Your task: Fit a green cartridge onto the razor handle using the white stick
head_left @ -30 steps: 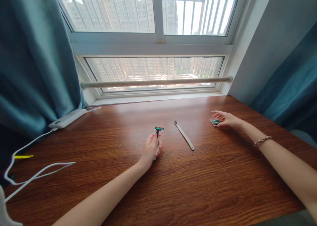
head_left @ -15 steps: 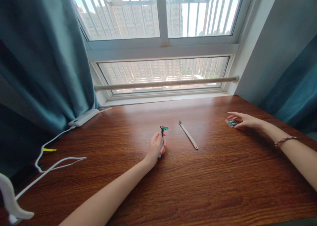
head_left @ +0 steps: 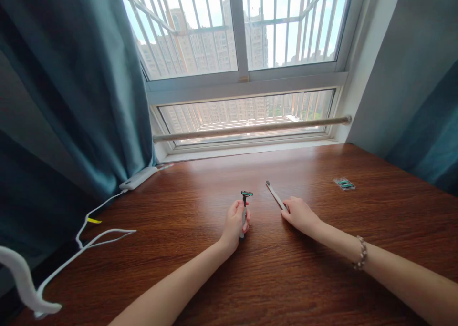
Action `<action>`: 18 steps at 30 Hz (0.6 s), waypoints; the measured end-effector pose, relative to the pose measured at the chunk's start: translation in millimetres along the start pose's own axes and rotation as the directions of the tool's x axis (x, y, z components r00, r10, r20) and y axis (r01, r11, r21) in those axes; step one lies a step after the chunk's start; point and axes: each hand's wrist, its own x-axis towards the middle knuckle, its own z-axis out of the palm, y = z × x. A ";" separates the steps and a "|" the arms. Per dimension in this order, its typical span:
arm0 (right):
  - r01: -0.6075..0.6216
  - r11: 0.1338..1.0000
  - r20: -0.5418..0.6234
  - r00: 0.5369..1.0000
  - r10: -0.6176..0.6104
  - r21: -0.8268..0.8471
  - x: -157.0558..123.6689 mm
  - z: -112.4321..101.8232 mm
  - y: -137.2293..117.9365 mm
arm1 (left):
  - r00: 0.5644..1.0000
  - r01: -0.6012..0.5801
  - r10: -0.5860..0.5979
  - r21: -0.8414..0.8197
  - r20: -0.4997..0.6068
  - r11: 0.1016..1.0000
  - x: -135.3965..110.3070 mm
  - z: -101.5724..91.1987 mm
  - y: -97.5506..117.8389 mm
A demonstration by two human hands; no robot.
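My left hand (head_left: pixel 234 225) is closed round the grey handle of a razor (head_left: pixel 244 215), whose black and green head points up and away from me. To its right, a pale toothbrush (head_left: pixel 275 195) with a dark-bristled head slants across the table. My right hand (head_left: pixel 299 215) has its fingers closed on the near end of the toothbrush handle, hiding that end. Farther right lies a small clear pack of green and black razor cartridges (head_left: pixel 345 183), which neither hand touches.
The brown wooden table (head_left: pixel 200 278) reaches back to a barred window. A white power strip (head_left: pixel 139 177) and a white cable (head_left: pixel 77 257) lie on the left, near a blue curtain (head_left: pixel 118 102). A curved white object (head_left: pixel 26 283) stands at the lower left.
My right hand has left the cartridge pack and moved left to the toothbrush, taking its handle end. My left hand still holds the razor. The whole view has shifted slightly.
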 end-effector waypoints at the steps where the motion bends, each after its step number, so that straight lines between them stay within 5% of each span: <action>1: -0.006 1.000 -0.003 1.000 0.006 -0.016 0.3 1.5 0.5 | 1.000 0.001 -0.001 0.000 0.002 1.000 -0.9 0.5 -0.5; 6: -0.062 0.994 -0.016 0.998 0.061 -0.089 -2.8 -4.8 28.7 | 1.000 0.010 -0.010 0.010 0.007 1.000 -4.0 3.4 -0.5; 18: -0.367 0.895 -0.109 0.930 0.351 -0.252 -21.9 -37.9 142.2 | 1.000 0.018 -0.018 0.039 -0.004 0.999 -4.4 5.3 1.5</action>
